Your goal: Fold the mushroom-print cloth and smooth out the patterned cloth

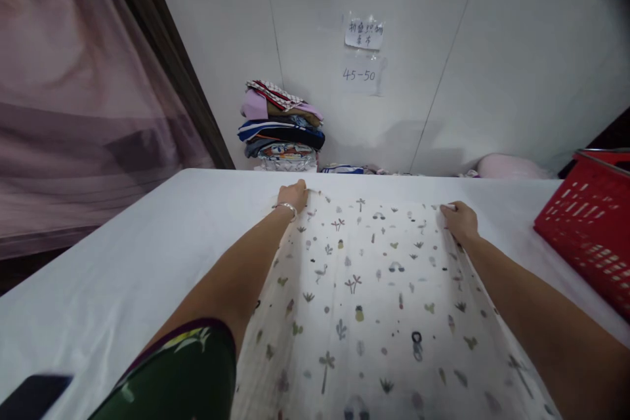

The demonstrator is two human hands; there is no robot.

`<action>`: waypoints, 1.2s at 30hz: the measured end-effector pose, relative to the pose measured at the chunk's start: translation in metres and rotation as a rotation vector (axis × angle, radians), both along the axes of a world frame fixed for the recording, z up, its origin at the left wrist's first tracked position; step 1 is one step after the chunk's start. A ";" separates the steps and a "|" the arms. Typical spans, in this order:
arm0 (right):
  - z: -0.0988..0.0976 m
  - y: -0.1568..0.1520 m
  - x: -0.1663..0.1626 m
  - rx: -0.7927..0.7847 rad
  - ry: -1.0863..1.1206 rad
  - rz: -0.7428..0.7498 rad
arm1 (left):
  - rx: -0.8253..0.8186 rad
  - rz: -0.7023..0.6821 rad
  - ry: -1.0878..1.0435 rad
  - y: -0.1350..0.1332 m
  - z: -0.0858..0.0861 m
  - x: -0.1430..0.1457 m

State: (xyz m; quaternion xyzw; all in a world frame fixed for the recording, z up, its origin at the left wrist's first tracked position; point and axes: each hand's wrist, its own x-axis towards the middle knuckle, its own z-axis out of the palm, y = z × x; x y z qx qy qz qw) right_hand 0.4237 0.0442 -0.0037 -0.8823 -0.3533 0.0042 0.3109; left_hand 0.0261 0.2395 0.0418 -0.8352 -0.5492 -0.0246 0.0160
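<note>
A white cloth point(369, 262) printed with small palm trees, flamingos, pineapples and cacti stretches between my hands and runs down toward me past the bottom of the view. My left hand point(294, 197), with a bracelet at the wrist, pinches its far left corner. At the far right corner, my right hand point(460, 220) is closed on the cloth's edge. The far edge is held fairly straight across, while the sides hang in soft folds. Its near end is out of view.
Beneath lies a white-covered table point(197, 230). A red plastic basket point(585, 230) stands at the right. Folded fabrics point(283, 131) are stacked beyond the far edge, before a wall with paper signs point(364, 33). A dark flat object point(37, 394) lies at near left, beside a pink curtain point(88, 111).
</note>
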 end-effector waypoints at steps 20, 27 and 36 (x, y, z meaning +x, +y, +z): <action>0.007 0.017 -0.024 -0.320 -0.287 0.164 | -0.041 -0.101 -0.120 -0.007 -0.030 0.001; 0.007 0.054 -0.078 -0.376 -0.395 0.654 | -0.053 -0.191 -0.169 -0.016 -0.031 0.045; 0.007 0.054 -0.095 -0.357 -0.490 0.577 | -0.005 -0.175 -0.247 -0.023 -0.032 0.049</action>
